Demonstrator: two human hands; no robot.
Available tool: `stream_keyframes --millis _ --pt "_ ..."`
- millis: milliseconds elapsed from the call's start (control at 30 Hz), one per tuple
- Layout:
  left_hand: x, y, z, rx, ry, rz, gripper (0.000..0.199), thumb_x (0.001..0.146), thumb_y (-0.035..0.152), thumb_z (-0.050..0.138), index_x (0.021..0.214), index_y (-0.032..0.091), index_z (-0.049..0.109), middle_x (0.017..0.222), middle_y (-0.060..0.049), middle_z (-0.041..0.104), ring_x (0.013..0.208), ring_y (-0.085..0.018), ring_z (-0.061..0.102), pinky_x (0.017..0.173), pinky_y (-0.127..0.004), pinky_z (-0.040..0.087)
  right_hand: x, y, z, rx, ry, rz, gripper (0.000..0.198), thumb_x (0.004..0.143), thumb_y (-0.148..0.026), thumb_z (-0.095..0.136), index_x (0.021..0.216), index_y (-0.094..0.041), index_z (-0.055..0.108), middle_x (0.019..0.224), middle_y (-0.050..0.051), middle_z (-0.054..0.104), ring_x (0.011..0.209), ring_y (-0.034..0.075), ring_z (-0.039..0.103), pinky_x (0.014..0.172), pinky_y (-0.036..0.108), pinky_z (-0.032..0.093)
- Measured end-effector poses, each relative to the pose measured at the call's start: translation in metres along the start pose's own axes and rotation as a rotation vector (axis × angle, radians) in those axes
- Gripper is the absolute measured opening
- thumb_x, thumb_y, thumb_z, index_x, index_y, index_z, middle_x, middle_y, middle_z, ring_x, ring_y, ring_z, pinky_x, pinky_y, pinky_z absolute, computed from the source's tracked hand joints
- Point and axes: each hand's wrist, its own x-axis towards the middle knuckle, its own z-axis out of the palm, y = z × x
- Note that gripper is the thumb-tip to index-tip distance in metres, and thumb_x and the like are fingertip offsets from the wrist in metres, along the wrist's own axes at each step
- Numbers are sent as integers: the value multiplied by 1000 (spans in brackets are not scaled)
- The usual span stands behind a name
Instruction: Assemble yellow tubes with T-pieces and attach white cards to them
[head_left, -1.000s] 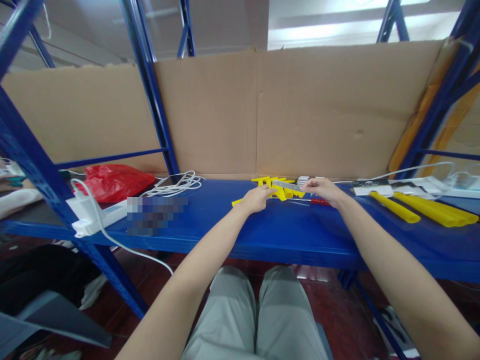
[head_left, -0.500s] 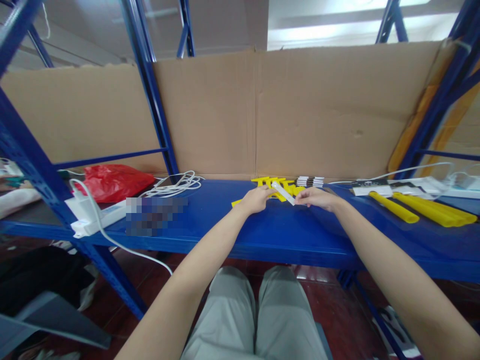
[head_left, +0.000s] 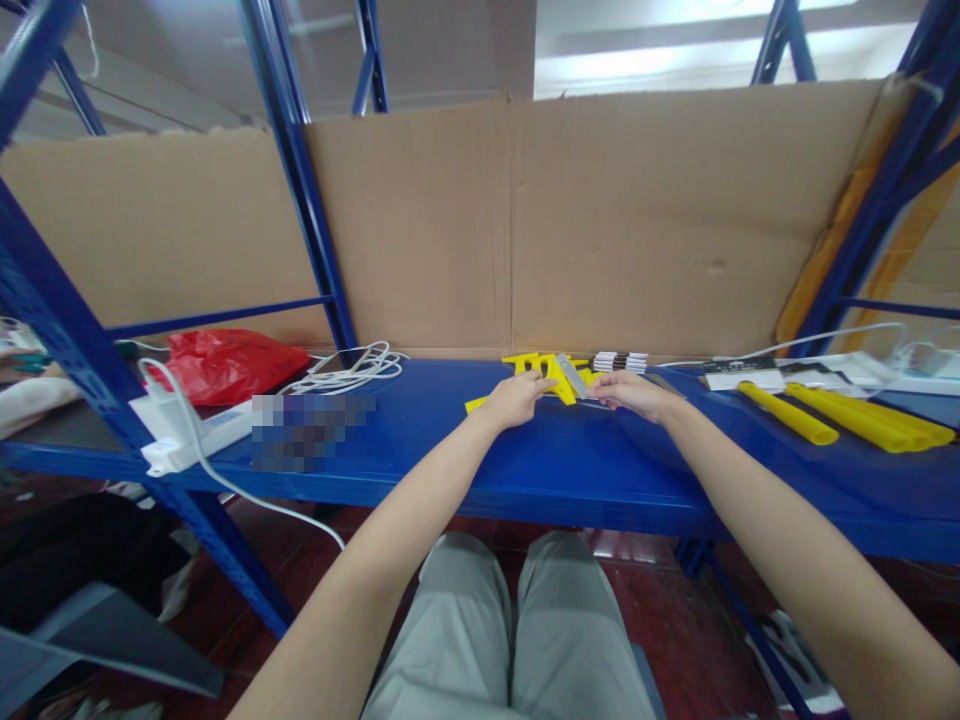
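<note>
My right hand (head_left: 630, 394) pinches the lower end of a flat, grey-white strip (head_left: 572, 376), which slants up to the left. Close by on the left, my left hand (head_left: 519, 400) is closed with its fingertips on a yellow piece (head_left: 562, 386), right beside the strip. More slim yellow pieces (head_left: 523, 361) lie behind the hands on the blue shelf (head_left: 450, 455). The end of another yellow piece (head_left: 474, 405) sticks out left of my left hand. Fine details of the strip and the held piece are too small to make out.
Small white-and-black bundles (head_left: 620, 363) stand by the cardboard back wall (head_left: 645, 230). Long yellow tubes (head_left: 862, 420) in packaging lie at right. At left are a red plastic bag (head_left: 225, 365), coiled white cable (head_left: 352, 370) and a power strip (head_left: 202, 435); blue posts (head_left: 300, 180) frame the shelf.
The strip has turned from bright white to greyer and tilted more steeply. More of the yellow piece shows at my left fingertips. Both hands have stayed nearly in place.
</note>
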Motion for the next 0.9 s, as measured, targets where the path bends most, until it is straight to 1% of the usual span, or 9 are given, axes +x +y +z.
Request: stream_keyframes --millis 167,300,500,700,900 --pt "0 1 0 -3 5 9 43 92 13 41 131 22 57 116 -11 62 110 -21 59 93 -32 48 2 3 4 81 -15 -17 21 58 -33 74 65 -17 62 59 0 53 55 10 43 50 24 32" --pt "0 2 -1 -8 5 24 44 93 13 40 133 22 55 117 -10 62 111 -21 58 93 -32 48 -1 0 8 99 -56 -18 16 60 -29 73 67 -17 64 60 0 55 53 9 42 48 24 32" --pt "0 5 -3 9 -16 34 46 95 13 37 137 23 51 119 -10 60 111 -21 57 92 -31 48 -4 -4 12 106 -61 -4 11 61 -24 70 66 -16 65 57 -1 54 51 9 43 47 23 32" --pt "-1 7 -2 53 -26 30 50 95 13 35 144 22 42 120 -11 56 113 -22 55 90 -31 48 -4 -3 11 71 -107 -1 13 61 -27 68 64 -15 63 54 -1 51 50 9 43 46 23 31" --pt "-2 9 -3 120 -34 41 59 91 7 36 145 28 40 120 -11 53 111 -23 54 85 -33 49 -4 -3 11 42 -172 -25 14 61 -30 67 63 -17 61 53 -1 50 50 10 42 45 24 30"
